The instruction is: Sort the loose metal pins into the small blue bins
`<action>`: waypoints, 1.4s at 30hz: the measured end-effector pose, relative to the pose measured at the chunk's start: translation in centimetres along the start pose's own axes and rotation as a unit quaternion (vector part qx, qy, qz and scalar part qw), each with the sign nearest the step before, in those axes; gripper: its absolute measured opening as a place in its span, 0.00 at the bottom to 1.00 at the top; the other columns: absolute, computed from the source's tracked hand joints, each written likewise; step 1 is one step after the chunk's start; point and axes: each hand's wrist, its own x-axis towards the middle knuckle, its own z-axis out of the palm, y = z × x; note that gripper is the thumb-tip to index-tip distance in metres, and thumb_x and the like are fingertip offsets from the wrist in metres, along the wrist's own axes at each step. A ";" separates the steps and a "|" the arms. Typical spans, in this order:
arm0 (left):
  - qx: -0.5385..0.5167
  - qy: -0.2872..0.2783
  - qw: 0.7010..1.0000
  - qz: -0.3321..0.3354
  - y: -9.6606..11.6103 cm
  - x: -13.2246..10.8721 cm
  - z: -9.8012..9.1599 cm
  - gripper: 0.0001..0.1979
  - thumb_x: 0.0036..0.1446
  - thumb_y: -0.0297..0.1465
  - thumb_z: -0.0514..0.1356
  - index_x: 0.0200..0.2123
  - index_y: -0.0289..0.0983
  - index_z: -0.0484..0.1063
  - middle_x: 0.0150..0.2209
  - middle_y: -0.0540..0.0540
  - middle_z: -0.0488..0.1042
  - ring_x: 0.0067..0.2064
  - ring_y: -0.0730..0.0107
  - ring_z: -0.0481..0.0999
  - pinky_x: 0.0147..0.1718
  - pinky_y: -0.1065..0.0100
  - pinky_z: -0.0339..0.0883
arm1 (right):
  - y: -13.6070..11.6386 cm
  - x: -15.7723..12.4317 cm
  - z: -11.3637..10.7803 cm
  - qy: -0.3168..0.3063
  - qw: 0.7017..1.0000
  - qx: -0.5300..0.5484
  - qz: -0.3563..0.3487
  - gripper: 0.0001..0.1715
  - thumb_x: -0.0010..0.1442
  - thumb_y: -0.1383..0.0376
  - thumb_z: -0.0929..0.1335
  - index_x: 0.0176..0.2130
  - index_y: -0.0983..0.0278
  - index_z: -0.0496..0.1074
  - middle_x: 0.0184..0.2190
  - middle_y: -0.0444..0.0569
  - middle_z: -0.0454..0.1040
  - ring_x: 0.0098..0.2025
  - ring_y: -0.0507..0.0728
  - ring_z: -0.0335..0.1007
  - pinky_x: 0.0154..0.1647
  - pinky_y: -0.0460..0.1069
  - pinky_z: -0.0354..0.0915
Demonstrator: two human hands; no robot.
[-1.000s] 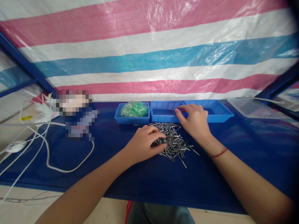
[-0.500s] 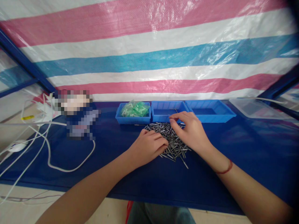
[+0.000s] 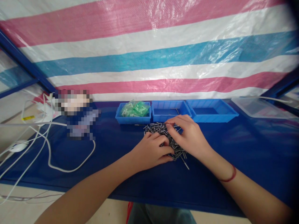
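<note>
A heap of pop rivets (image 3: 156, 127), thin silvery pins with thicker ends, lies on the blue table in front of me. My left hand (image 3: 151, 151) rests at the heap's left and near side, its fingers spread and bent among the rivets. Over the right and upper part is my right hand (image 3: 188, 132), its thumb and forefinger tips close together at the pile; whatever they hold is hidden. One loose rivet (image 3: 185, 163) points out toward me. Behind the heap, a blue bin (image 3: 171, 119) has a few rivets in it.
The left blue bin (image 3: 133, 120) holds green and clear plastic packets (image 3: 136, 109). Another blue bin (image 3: 213, 118) stands at right, beside a translucent lid (image 3: 257, 109). White cables (image 3: 70, 170) loop across the table's left side, near a pixelated area. A striped sheet (image 3: 149, 56) hangs behind.
My right hand has drawn back from the middle bin's front edge down to the rivets. My left hand has shifted right and its fingers have spread over the heap.
</note>
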 end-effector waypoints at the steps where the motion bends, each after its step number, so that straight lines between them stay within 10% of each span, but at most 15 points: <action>1: 0.005 0.000 1.000 0.000 0.1 0.0 0.0 0.12 0.63 0.41 0.54 0.42 0.44 0.74 0.42 0.49 0.71 0.44 0.65 0.65 0.40 0.63 0.51 | 0.0 0.0 0.0 0.000 1.000 0.001 -0.001 0.08 0.60 0.65 0.64 0.32 0.61 0.73 0.33 0.48 0.76 0.38 0.59 0.69 0.42 0.55 0.62; 32: 0.110 0.063 0.991 0.035 0.2 0.1 0.7 0.10 0.65 0.33 0.52 0.33 0.40 0.71 0.36 0.50 0.72 0.39 0.69 0.68 0.37 0.63 0.50 | -0.3 0.0 0.2 -0.028 0.999 0.021 -0.029 0.07 0.60 0.68 0.64 0.32 0.63 0.72 0.32 0.48 0.76 0.36 0.57 0.70 0.43 0.54 0.61; 42: -0.059 0.082 0.992 -0.070 -0.1 0.4 -0.3 0.11 0.68 0.33 0.47 0.38 0.37 0.67 0.38 0.48 0.74 0.41 0.69 0.71 0.40 0.66 0.57 | -0.5 0.1 -0.3 -0.019 0.998 0.059 -0.016 0.09 0.60 0.68 0.64 0.29 0.62 0.71 0.32 0.48 0.76 0.36 0.57 0.70 0.41 0.53 0.62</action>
